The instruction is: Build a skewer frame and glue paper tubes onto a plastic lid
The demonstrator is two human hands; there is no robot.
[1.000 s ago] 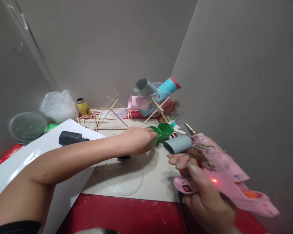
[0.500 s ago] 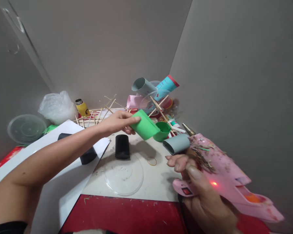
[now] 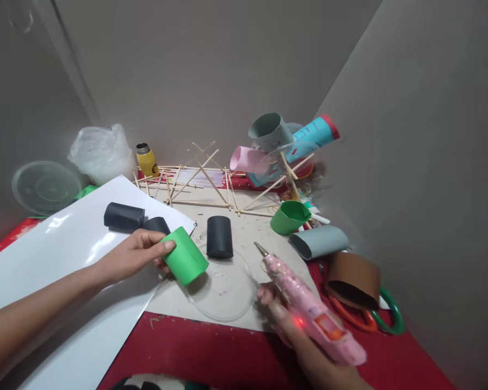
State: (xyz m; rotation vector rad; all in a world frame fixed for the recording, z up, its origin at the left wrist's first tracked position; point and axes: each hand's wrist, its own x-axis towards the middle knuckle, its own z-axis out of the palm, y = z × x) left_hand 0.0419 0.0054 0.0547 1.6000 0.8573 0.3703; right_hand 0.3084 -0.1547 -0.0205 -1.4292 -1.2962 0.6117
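Note:
My left hand [image 3: 144, 252] pinches a bright green paper tube [image 3: 186, 256] by its left edge, thumb on top. The tube is tilted above the near-left rim of a clear plastic lid [image 3: 223, 292]. In my right hand [image 3: 282, 314] is a pink hot glue gun [image 3: 305, 298], its metal nozzle pointing up and left and a red light glowing on its side. The fingers round its handle are partly hidden. A black paper tube [image 3: 219, 236] stands just behind the lid, between both hands. Two more black tubes [image 3: 124, 216] rest on a white sheet [image 3: 77, 281] at the left.
Behind stand triangular wooden stick frames [image 3: 201, 205]. Right of centre are a green tube [image 3: 289, 218], a grey tube [image 3: 321, 242], a brown tube [image 3: 353, 279] and scissors [image 3: 392, 311]. A yellow bottle [image 3: 147, 161] and a plastic bag [image 3: 101, 154] stand at the back left.
My left hand has brought the green tube nearer and to the left. My right hand has moved the glue gun left, toward the lid. The view has shifted, showing the brown tube and scissors.

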